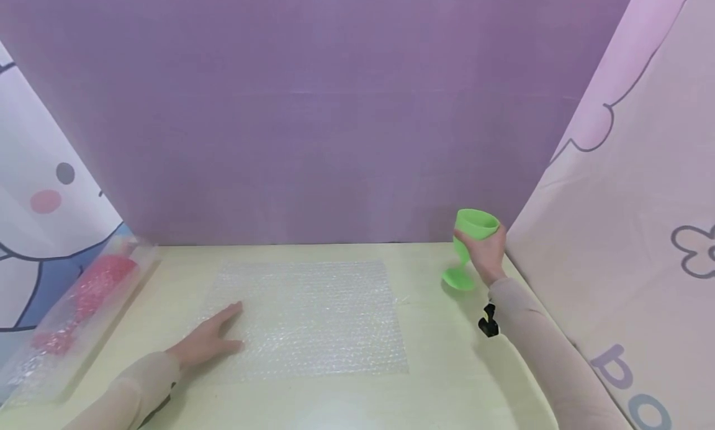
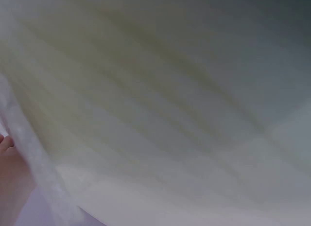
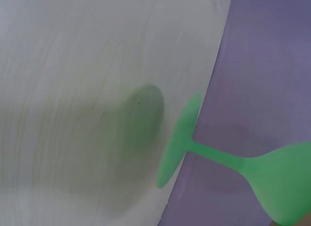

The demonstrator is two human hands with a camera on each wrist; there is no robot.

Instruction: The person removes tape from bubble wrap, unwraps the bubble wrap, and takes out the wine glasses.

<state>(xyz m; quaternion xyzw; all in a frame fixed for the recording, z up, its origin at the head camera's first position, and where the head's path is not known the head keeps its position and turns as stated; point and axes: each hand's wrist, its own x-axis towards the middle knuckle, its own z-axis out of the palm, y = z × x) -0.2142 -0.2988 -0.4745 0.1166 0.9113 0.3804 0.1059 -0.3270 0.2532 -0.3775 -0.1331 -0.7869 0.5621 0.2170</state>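
Note:
My right hand grips a green goblet by its bowl at the table's far right. The goblet tilts slightly, and in the right wrist view its round foot hangs over the tabletop with a shadow beside it. A sheet of clear bubble wrap lies flat on the middle of the table. My left hand is at the sheet's left edge, fingers extended and thumb apart, holding nothing. Only a bit of that hand shows at the left wrist view's edge.
On the left side of the pale table lies a red goblet-shaped thing wrapped in bubble wrap. A purple panel stands along the back edge, and printed cloth walls close in both sides.

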